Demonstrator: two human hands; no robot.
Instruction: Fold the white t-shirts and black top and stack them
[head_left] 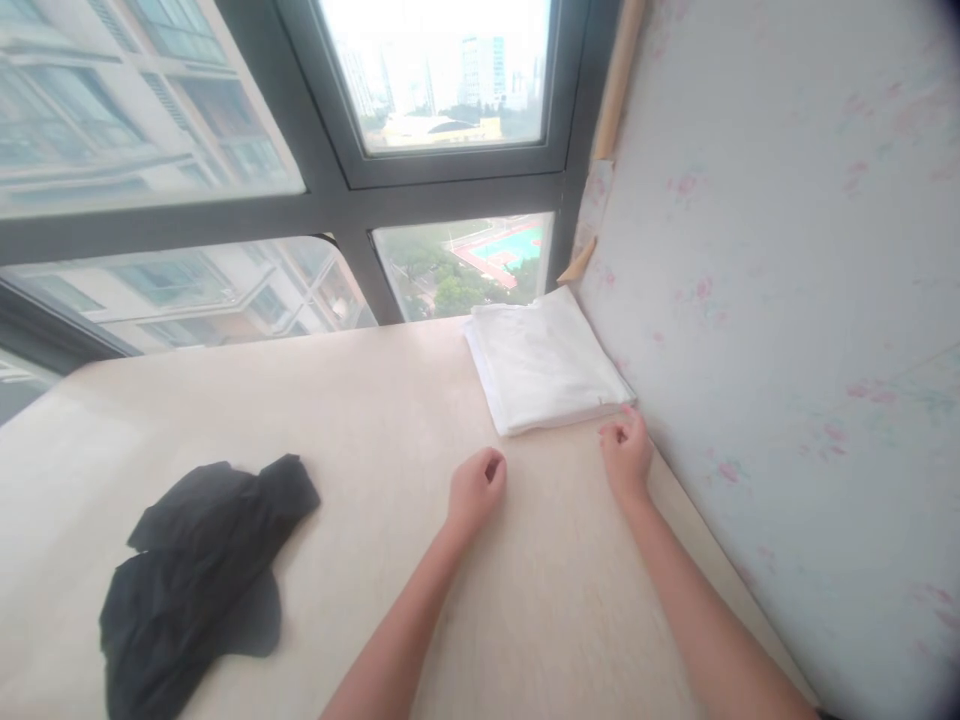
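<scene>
A folded white cloth (547,360) lies flat near the window, close to the wall. Just in front of its near right corner is my right hand (627,450), fingers curled; whether it touches the cloth is hard to tell. My left hand (478,487) is curled into a loose fist over the bare surface, a little below the cloth's near left corner, with nothing visible in it. Dark crumpled fabric (199,580) lies to the left, apart from both hands.
The pale wooden surface (360,400) runs up to grey window frames (330,205). A flower-patterned wall (757,300) borders it on the right. Loose brown edging (579,262) peels near the wall corner behind the cloth.
</scene>
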